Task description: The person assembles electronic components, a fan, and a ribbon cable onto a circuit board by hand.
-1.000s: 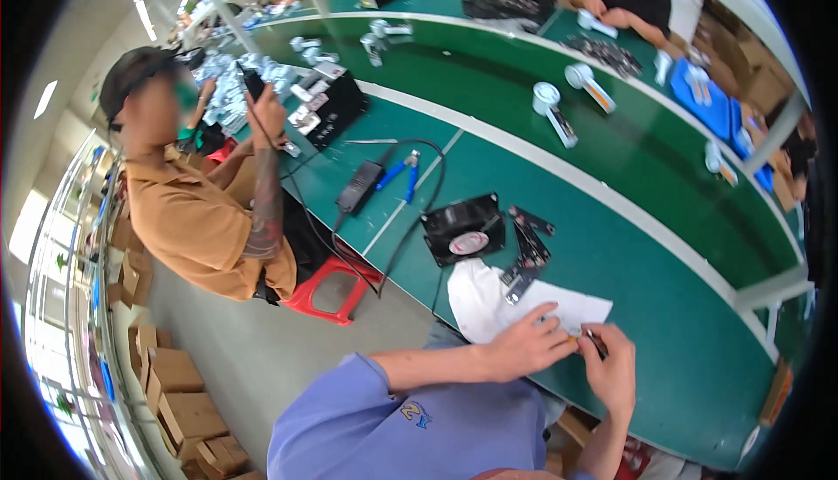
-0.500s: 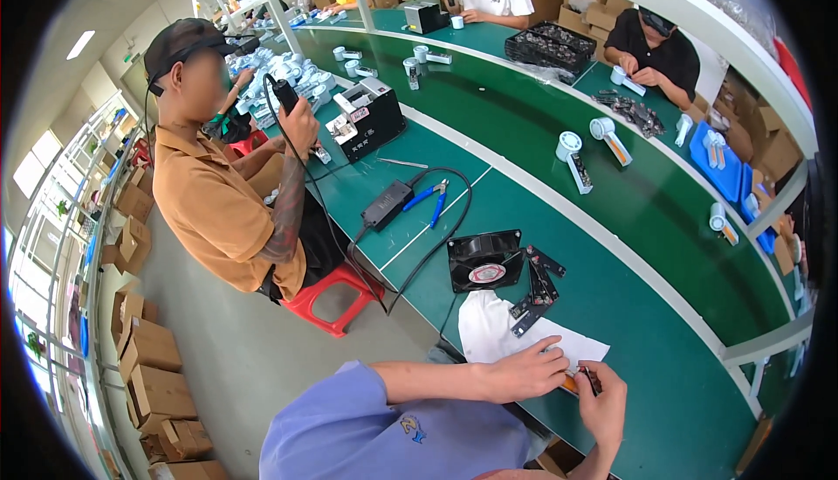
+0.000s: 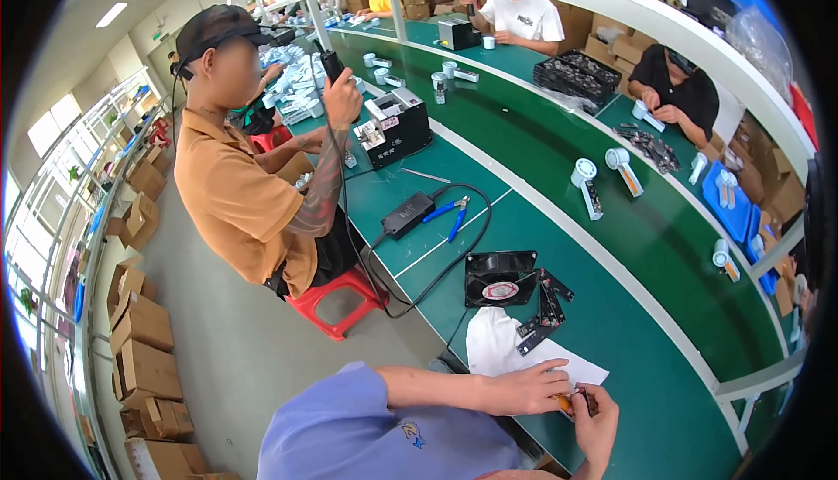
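Observation:
My left hand [image 3: 530, 387] reaches across the near end of the green bench with its fingers curled, its fingertips at a small orange piece [image 3: 565, 404]. Close beside it, my right hand [image 3: 597, 421] pinches a small dark piece [image 3: 586, 400] that meets the orange one. Fingers hide most of both pieces, so their kind does not show. Under and beyond the hands lie a white cloth [image 3: 491, 337] and a white sheet [image 3: 583, 370]. Several black circuit boards [image 3: 548, 305] are heaped at the cloth's far edge, next to a black square fan [image 3: 500, 279].
A black power adapter [image 3: 414, 216] with its looping cable and blue-handled cutters [image 3: 456, 216] lie farther left. Beyond a white rail, handheld fans [image 3: 623, 173] lie on the green belt [image 3: 541, 148]. A co-worker in an orange shirt [image 3: 240, 192] sits at left on a red stool [image 3: 336, 304].
The view has shifted, so the scene sits a little farther right and lower. My hands stay together over the small pieces, with slight finger movement.

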Demonstrator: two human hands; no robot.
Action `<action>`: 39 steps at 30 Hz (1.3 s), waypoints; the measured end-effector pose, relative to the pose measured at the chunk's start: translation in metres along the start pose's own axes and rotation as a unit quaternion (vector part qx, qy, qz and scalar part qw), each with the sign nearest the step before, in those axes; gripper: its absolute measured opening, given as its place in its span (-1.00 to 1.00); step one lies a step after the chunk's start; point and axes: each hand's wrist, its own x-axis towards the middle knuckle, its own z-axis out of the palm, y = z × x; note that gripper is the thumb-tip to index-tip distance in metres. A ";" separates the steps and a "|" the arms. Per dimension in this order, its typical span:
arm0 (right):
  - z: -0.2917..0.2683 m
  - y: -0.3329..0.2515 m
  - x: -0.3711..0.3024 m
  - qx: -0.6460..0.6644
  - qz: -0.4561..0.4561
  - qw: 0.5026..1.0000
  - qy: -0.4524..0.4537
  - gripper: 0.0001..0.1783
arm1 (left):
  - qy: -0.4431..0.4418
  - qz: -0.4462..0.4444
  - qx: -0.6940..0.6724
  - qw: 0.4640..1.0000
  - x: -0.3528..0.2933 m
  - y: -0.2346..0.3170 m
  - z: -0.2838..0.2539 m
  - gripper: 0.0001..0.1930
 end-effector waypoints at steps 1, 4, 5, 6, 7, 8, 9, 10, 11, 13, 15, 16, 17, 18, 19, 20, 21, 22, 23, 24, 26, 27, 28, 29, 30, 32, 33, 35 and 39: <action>0.000 0.002 0.001 -0.002 -0.004 1.000 -0.006 -0.82 | 0.004 -0.004 0.006 1.000 -0.002 0.002 0.002 -0.76; 0.003 0.016 0.001 0.041 -0.018 0.999 0.003 -0.80 | 0.109 0.006 0.037 0.993 -0.007 0.005 0.011 -0.79; 0.002 0.027 -0.002 0.030 -0.031 0.999 0.016 -0.81 | 0.108 0.024 0.028 0.993 -0.006 0.003 0.015 -0.79; 0.004 0.021 0.000 0.017 -0.045 0.999 0.023 -0.81 | 0.107 0.039 0.023 0.993 -0.006 0.003 0.018 -0.80; 0.005 0.015 0.001 0.014 -0.051 0.999 0.012 -0.81 | 0.112 0.032 0.032 0.993 -0.008 0.003 0.020 -0.80; 0.007 0.008 -0.004 0.018 -0.043 0.999 0.018 -0.78 | 0.106 0.016 0.011 0.994 -0.009 0.004 0.022 -0.82; 0.009 -0.001 -0.008 0.022 -0.033 0.999 0.027 -0.74 | 0.097 0.003 -0.014 0.995 -0.009 0.004 0.023 -0.85; 0.009 0.000 -0.009 0.032 -0.002 0.999 0.017 -0.72 | 0.100 0.001 -0.010 0.995 -0.009 0.005 0.024 -0.85; 0.010 -0.003 -0.009 0.030 -0.004 0.999 0.015 -0.72 | 0.108 -0.015 -0.025 0.994 -0.010 0.006 0.024 -0.87; 0.012 -0.008 -0.013 0.062 0.022 0.998 -0.001 -0.70 | 0.116 -0.030 -0.044 0.992 -0.010 0.008 0.025 -0.88; 0.014 -0.007 -0.016 0.082 0.032 0.996 0.006 -0.70 | 0.136 -0.024 -0.024 0.990 -0.009 0.009 0.026 -0.89; 0.014 -0.007 -0.017 0.102 0.041 0.994 0.012 -0.69 | 0.135 -0.022 -0.028 0.990 -0.009 0.009 0.026 -0.89; 0.014 -0.008 -0.018 0.103 0.044 0.994 0.016 -0.69 | 0.135 -0.026 -0.035 0.990 -0.009 0.009 0.025 -0.88; 0.014 -0.011 -0.019 0.096 0.034 0.995 0.020 -0.68 | 0.135 -0.031 -0.041 0.990 -0.008 0.009 0.025 -0.88; 0.013 -0.013 -0.020 0.089 0.024 0.996 0.024 -0.68 | 0.133 -0.029 -0.047 0.990 -0.008 0.009 0.025 -0.88; 0.013 -0.018 -0.021 0.089 0.028 0.995 0.028 -0.68 | 0.131 -0.033 -0.045 0.990 -0.009 0.008 0.025 -0.88; 0.015 -0.023 -0.022 0.102 0.032 0.994 0.028 -0.68 | 0.129 -0.037 -0.044 0.990 -0.009 0.008 0.023 -0.87; 0.015 -0.027 -0.023 0.115 0.035 0.992 0.027 -0.67 | 0.126 -0.037 -0.050 0.990 -0.008 0.007 0.021 -0.87; 0.016 -0.029 -0.024 0.116 0.040 0.992 0.031 -0.67 | 0.111 -0.039 -0.043 0.992 -0.008 0.006 0.018 -0.87; 0.017 -0.031 -0.025 0.127 0.052 0.990 0.026 -0.67 | 0.096 -0.042 -0.035 0.994 -0.008 0.005 0.015 -0.87; 0.021 -0.031 -0.027 0.139 0.066 0.988 0.022 -0.66 | 0.086 -0.045 -0.050 0.994 -0.009 0.003 0.011 -0.86; 0.023 -0.031 -0.028 0.131 0.060 0.989 0.024 -0.66 | 0.080 -0.048 -0.062 0.994 -0.008 0.002 0.010 -0.86; 0.024 -0.031 -0.028 0.124 0.053 0.991 0.024 -0.66 | 0.079 -0.049 -0.061 0.994 -0.009 0.002 0.010 -0.86; 0.027 -0.030 -0.026 0.124 0.052 0.991 0.022 -0.66 | 0.088 -0.049 -0.061 0.993 -0.010 0.001 0.009 -0.87; 0.028 -0.027 -0.026 0.136 0.054 0.989 0.024 -0.66 | 0.098 -0.050 -0.060 0.992 -0.009 0.002 0.011 -0.87; 0.027 -0.021 -0.023 0.147 0.051 0.988 0.017 -0.66 | 0.119 -0.049 -0.029 0.991 -0.010 0.005 0.016 -0.86; 0.027 -0.018 -0.022 0.143 0.063 0.988 0.020 -0.66 | 0.136 -0.046 -0.008 0.990 -0.010 0.005 0.018 -0.86; 0.027 -0.014 -0.022 0.135 0.074 0.988 0.016 -0.66 | 0.148 -0.045 -0.005 0.988 -0.007 0.006 0.024 -0.85; 0.022 0.000 -0.030 0.149 0.041 0.986 0.058 -0.62 | 0.179 -0.044 0.035 0.982 -0.004 0.018 0.033 -0.83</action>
